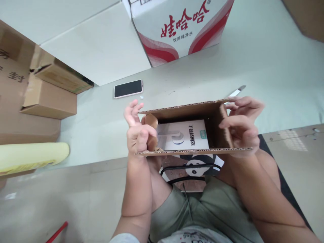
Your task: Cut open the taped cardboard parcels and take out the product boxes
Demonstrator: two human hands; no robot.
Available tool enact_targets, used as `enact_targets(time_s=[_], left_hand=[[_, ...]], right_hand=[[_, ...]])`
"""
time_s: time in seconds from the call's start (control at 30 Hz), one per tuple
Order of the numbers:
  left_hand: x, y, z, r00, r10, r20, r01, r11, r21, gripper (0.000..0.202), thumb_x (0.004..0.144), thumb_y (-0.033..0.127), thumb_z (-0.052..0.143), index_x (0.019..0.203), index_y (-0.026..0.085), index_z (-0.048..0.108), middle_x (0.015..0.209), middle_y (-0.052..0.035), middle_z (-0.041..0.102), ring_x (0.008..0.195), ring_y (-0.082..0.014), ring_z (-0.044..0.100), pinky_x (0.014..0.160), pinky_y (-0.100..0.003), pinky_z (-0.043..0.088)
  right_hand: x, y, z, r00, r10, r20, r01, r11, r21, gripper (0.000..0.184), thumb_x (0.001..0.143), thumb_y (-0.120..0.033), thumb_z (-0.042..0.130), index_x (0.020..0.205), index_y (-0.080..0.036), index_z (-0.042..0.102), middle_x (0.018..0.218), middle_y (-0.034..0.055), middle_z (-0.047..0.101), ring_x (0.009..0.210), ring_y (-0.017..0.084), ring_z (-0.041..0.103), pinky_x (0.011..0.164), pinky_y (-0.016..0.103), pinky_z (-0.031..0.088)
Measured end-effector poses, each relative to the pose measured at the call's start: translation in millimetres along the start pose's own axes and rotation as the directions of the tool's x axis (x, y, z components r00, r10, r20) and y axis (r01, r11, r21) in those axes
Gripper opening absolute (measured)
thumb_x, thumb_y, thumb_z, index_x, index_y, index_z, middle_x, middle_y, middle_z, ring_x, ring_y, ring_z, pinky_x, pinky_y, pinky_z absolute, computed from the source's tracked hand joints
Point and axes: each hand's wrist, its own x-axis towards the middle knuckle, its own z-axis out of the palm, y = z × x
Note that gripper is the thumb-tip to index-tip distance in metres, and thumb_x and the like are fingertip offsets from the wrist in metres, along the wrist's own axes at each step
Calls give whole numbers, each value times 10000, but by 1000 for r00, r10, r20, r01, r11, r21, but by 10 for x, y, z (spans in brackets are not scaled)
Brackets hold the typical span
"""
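I hold a small open cardboard box [177, 110] over my lap, its mouth turned up toward me. Inside lies a white product box [182, 135] printed with a grey-white device and dark lettering. My left hand [138, 130] grips the box's left end, thumb pressing the short side flap, fingers partly raised. My right hand [240, 126] clasps the right end, fingers curled over the right side flap. A black cable [187, 167] runs just below the box.
A smartphone [128, 88] lies face up on the pale floor beyond the box. A red-and-white water carton [182, 30] stands at the back. Brown cartons [48, 91] stack at left, a yellow roll [30, 156] beneath them. A metal blade [236, 92] lies right of the box.
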Motion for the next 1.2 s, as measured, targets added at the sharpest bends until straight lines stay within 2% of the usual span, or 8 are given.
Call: enact_targets(time_s=[0.23,0.43,0.53,0.6,0.73,0.93,1.07,1.2], left_hand=[[23,21,-53,962,-150,-227,67,939,-336,547,1027,464,520,527,243,541,1310,58,670,1220,-219,666,1039,-458,611],[209,368,-178,961,-25,-276,2,996,-86,385,936,497,685,628,267,656,891,-9,653,874,-182,698,865,-458,629],[436,847,-118,982,156,-104,-151,987,53,234,933,369,739,714,286,740,742,16,638,712,-143,655,688,-372,592],[624,1163,-2,974,121,191,-156,970,185,112,941,264,734,851,305,788,813,15,732,760,-166,700,687,-369,597],[972,1347,324,635,-274,722,-144,877,459,124,903,277,720,1001,284,796,1043,3,817,946,-234,768,892,-401,617],[1053,884,684,294,-597,746,-325,672,666,576,677,375,868,1229,271,743,1118,-63,805,894,-313,752,823,-410,595],[961,922,858,163,-746,646,-498,503,706,573,839,293,728,1387,153,635,1287,-161,750,1051,-348,749,891,-424,584],[913,1012,923,121,-776,619,-562,460,687,559,930,224,614,1473,102,563,1291,-188,732,1068,-335,747,910,-409,573]], right_hand=[[-21,62,65,990,-83,-110,84,996,5,514,1033,-634,331,801,-256,593,1179,59,456,1129,261,619,996,538,563],[-38,120,40,997,-61,-37,63,997,46,436,1008,-612,399,847,-279,628,1165,61,503,1093,255,608,1014,523,549],[-32,125,11,995,-103,12,102,992,81,358,1012,-527,410,916,-284,655,1200,57,494,1131,249,600,1006,500,547],[-23,118,-5,991,-129,25,125,986,111,306,1008,-477,435,949,-277,659,1211,62,486,1121,243,597,977,482,551],[-23,112,-32,997,-67,48,64,995,71,400,1002,-584,441,898,-250,635,1195,89,479,1105,257,586,989,496,551],[-41,104,-34,986,-158,54,150,981,120,268,1046,-447,447,997,-272,644,1226,73,460,1190,237,549,1053,449,508],[-36,60,-19,988,-142,67,131,980,146,262,1058,-409,452,958,-251,635,1213,72,450,1218,233,532,1062,430,488],[-36,27,-16,987,-142,72,127,976,179,256,1052,-390,469,935,-240,640,1214,70,443,1220,231,529,1092,437,482]])
